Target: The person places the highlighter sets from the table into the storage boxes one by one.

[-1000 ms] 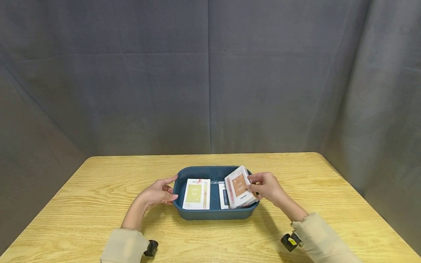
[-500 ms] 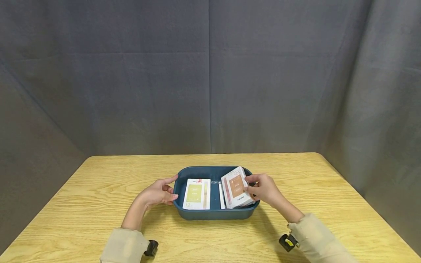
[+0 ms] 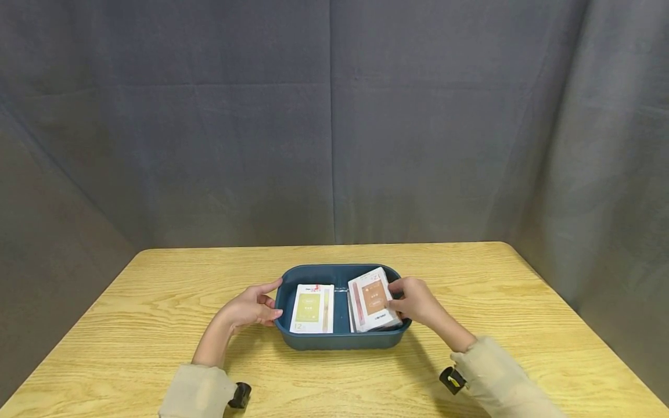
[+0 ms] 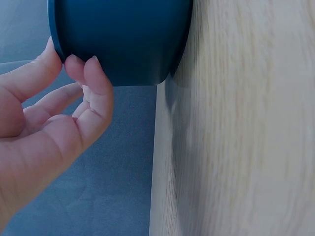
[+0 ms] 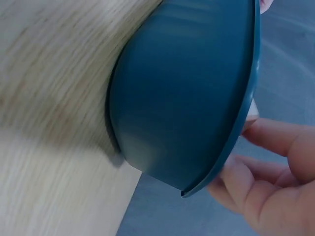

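A dark blue plastic bin point(image 3: 342, 342) with rounded corners stands on the table. My left hand point(image 3: 252, 305) grips its left end; in the left wrist view, thumb and fingertips meet at the bin's rim point(image 4: 58, 39). Inside on the left lies a white box with a yellow-green panel point(image 3: 309, 307). At the right end, my right hand point(image 3: 420, 300) pinches the right edge of a white box with an orange-brown panel point(image 3: 374, 299), tilted and turned askew inside the bin. Beneath it shows a sliver of another white box point(image 3: 351, 320). In the right wrist view, the bin wall point(image 5: 182, 88) hides most of the held box.
The wooden table point(image 3: 157, 325) extends around the bin on all sides. A grey curtain point(image 3: 235, 145) hangs behind the table and along both sides. Each sleeved wrist carries a small black camera point(image 3: 452, 380).
The right hand has shifted left and lowered the orange-brown box, which now lies flatter and covers more of the white box beneath. The left hand and the bin have stayed put.
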{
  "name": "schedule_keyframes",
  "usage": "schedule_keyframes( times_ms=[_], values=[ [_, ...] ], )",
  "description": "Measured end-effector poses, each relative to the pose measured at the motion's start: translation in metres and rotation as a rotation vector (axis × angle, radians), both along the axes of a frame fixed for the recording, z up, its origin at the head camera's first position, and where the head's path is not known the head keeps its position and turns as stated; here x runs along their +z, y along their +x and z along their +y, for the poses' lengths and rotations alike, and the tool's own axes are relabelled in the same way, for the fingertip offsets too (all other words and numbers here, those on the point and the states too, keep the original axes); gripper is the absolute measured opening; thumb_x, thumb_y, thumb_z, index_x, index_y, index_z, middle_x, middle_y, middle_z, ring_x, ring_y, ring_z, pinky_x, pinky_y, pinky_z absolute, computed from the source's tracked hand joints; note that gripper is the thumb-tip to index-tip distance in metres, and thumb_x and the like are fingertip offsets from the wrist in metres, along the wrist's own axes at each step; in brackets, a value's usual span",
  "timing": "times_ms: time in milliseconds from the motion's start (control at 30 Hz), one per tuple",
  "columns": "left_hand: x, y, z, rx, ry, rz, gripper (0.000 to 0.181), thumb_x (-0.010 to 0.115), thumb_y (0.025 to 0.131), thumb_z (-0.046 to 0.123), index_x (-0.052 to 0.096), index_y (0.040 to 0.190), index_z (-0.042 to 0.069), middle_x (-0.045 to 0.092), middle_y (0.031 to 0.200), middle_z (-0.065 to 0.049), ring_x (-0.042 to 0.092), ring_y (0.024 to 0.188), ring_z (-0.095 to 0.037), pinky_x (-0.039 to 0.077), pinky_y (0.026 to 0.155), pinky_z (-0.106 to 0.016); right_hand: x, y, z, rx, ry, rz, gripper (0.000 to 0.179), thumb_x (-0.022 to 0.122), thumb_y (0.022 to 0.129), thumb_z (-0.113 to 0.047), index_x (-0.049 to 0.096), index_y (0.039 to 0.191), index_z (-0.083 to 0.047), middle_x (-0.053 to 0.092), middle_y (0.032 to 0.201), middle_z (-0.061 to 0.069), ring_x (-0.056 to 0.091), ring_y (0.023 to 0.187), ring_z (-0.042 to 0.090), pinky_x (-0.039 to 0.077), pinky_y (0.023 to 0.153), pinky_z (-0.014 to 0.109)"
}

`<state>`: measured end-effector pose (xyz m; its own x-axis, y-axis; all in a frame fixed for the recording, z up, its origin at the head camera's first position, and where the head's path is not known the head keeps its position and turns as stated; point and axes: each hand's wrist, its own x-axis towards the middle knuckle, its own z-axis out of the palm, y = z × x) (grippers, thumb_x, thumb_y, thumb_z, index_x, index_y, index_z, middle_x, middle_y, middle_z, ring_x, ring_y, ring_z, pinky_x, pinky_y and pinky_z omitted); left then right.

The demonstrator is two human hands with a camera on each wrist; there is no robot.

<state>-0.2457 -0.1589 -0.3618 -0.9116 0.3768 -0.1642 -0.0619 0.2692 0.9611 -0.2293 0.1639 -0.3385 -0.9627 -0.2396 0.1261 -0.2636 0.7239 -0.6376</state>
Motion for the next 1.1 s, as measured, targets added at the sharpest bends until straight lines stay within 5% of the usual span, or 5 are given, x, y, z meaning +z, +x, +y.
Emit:
schedule_keyframes(
  times_ms=[233,433,633,733,1100],
  values=[
    [0.000,0.001,-0.001,-0.014,0.012,0.002,0.073,0.060,0.078,-0.009,0.020,0.139,-0.005,0.040,0.076,-0.008,0.045,0.064,-0.015,0.049,0.066,-0.034,0.000,-0.002,-0.006,0.049,0.200,0.112,0.008,0.066,0.069,0.008,0.059,0.069,0.004,0.047,0.060,0.003,0.038,0.058,0.015,0.033,0.050,0.024],
    [-0.001,0.002,-0.001,-0.012,0.010,0.010,0.073,0.061,0.078,-0.009,0.020,0.139,-0.005,0.041,0.076,-0.008,0.045,0.064,-0.015,0.049,0.065,-0.034,-0.002,-0.002,-0.011,0.029,0.277,0.081,0.007,0.065,0.072,0.008,0.058,0.074,0.006,0.054,0.066,0.010,0.047,0.061,0.018,0.041,0.052,0.027],
    [-0.001,0.001,-0.002,-0.003,0.007,0.004,0.073,0.061,0.078,-0.009,0.022,0.139,-0.004,0.040,0.076,-0.008,0.044,0.064,-0.015,0.049,0.065,-0.033,-0.005,-0.003,-0.010,-0.026,0.209,0.083,0.035,0.063,0.073,0.012,0.055,0.106,0.017,0.061,0.078,0.018,0.056,0.066,0.019,0.046,0.055,0.027],
    [-0.002,0.000,-0.002,-0.005,0.008,0.011,0.073,0.061,0.078,-0.009,0.021,0.139,-0.005,0.041,0.076,-0.008,0.044,0.064,-0.015,0.049,0.064,-0.034,-0.007,-0.003,-0.007,-0.034,0.144,0.122,0.031,0.063,0.075,0.009,0.058,0.105,0.015,0.058,0.066,0.010,0.049,0.057,0.014,0.041,0.050,0.025],
    [0.004,0.001,-0.003,-0.046,-0.028,0.058,0.065,0.057,0.084,-0.001,0.020,0.137,-0.009,0.045,0.081,-0.011,0.049,0.063,-0.017,0.049,0.064,-0.035,-0.008,0.002,0.008,0.014,0.069,0.300,0.029,0.064,0.081,-0.005,0.060,0.106,0.010,0.060,0.101,0.022,0.058,0.087,0.030,0.047,0.072,0.040]
  ],
)
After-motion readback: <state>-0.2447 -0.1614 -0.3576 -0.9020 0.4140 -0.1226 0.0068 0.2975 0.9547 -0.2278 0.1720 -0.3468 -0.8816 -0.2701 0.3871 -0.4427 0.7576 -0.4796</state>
